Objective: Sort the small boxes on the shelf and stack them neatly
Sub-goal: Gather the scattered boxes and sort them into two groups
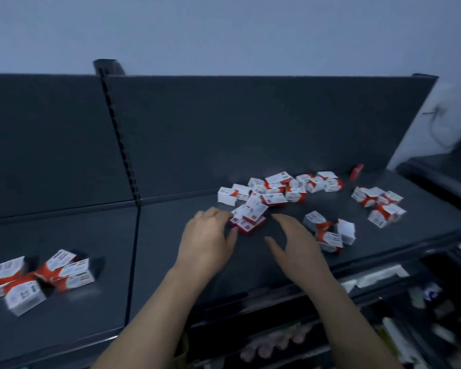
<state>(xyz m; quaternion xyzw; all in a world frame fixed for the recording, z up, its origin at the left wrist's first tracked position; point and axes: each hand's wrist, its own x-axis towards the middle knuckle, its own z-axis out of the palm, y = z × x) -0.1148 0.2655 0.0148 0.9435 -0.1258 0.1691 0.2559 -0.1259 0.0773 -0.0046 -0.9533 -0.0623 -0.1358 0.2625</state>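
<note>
both forearms reach up from the bottom edge. my left hand has its fingertips against the left side of a little pile of boxes in the middle of the right bay, thumb low beside the pile's red edge. it's too blurred to say whether that is a pinch yet. my right hand hovers just beside the pile, fingers spread, holding nothing.

these are small white-and-red cartons. i judge them light, stiff-sided but crushable, with slick printed faces, so i want to take each one by its two long sides, thumb against fingers, no squeezing.

beyond the pile a loose heap lies along the back wall, and a lone red box stands by itself further right. a few boxes sit just beside my right hand, and another clump lies near the right end. nothing is stacked square yet. every carton looks closed, contents unseen.

now the shelf: it splits into two bays at a slotted upright. its left bay holds a tumbled group, well apart from the rest. below, a lower shelf carries goods too blurred to name.
</note>
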